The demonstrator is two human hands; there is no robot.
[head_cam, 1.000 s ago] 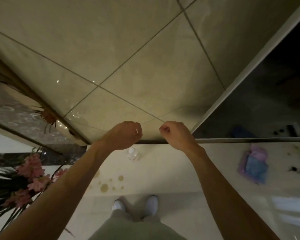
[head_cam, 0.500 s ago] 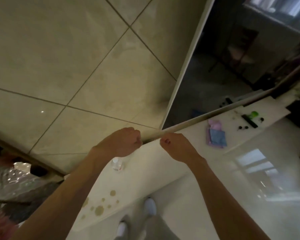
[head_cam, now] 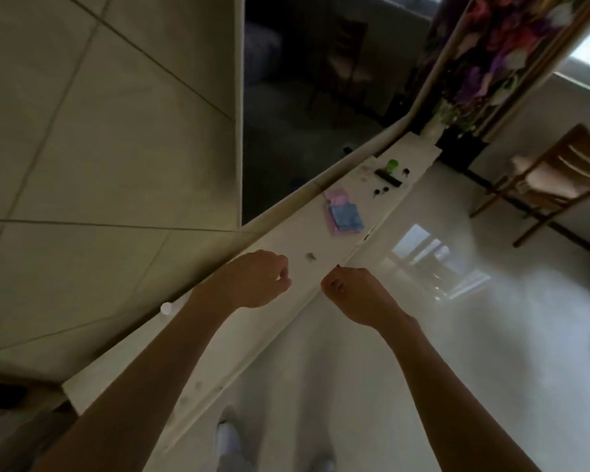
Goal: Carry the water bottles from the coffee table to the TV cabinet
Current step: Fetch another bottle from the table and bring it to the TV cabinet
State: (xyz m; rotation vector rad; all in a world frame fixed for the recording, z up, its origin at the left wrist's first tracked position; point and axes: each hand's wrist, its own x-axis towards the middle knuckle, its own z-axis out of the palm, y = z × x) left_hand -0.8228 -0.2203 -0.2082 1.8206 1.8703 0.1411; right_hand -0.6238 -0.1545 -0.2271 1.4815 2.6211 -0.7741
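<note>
A tiled wall (head_cam: 99, 148) is seen at the left, and along its foot the long white top of the TV cabinet (head_cam: 280, 243) runs slantwise from lower left to upper right. 1 water bottle (head_cam: 167, 307), of which only the white cap is plainly made out, is stood at the back edge of that top, against the wall and just beside the left forearm. The left hand (head_cam: 252, 279) is held over the middle of the top, its fingers curled into a fist with nothing seen in it. A dark TV screen (head_cam: 304, 114) is mounted above the back edge. A small grey item (head_cam: 310, 256), too blurred to name, lies on the top between the 2 hands. The right hand (head_cam: 358, 294) is held over the front edge, likewise curled and holding nothing. Farther right a pink and blue cloth (head_cam: 344, 216) lies mid-top, and a black bar (head_cam: 387, 177) and a green item (head_cam: 392, 164) are found near the right end. A wooden chair (head_cam: 559, 175) stands at the far right.
</note>
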